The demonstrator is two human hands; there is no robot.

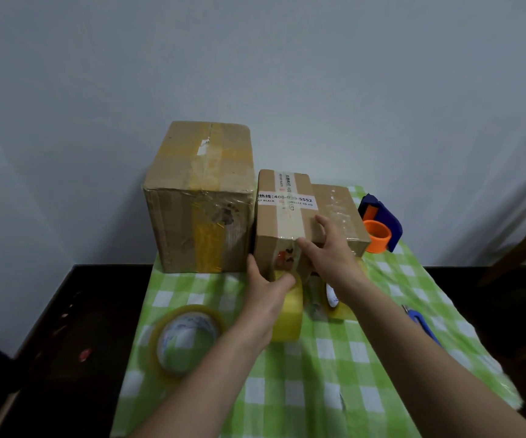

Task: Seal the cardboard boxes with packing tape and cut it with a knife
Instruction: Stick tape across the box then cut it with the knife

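Left hand (268, 295) is gripping yellow packing tape roll (288, 317) against small brown cardboard box (283, 216), mid-table; right hand (328, 248), fingers spread, is pressing its front edge. Risk: box sliding, tape wrinkling.

Likely home: checked cloth (350, 358) on dark table (75, 311), plain wall (255, 58).

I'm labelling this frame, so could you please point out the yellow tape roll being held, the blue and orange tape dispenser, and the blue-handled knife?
yellow tape roll (287, 324): head view, on its outer yellow band.
tape dispenser (388, 221): head view, on its blue body.
knife (423, 327): head view, on its blue handle.
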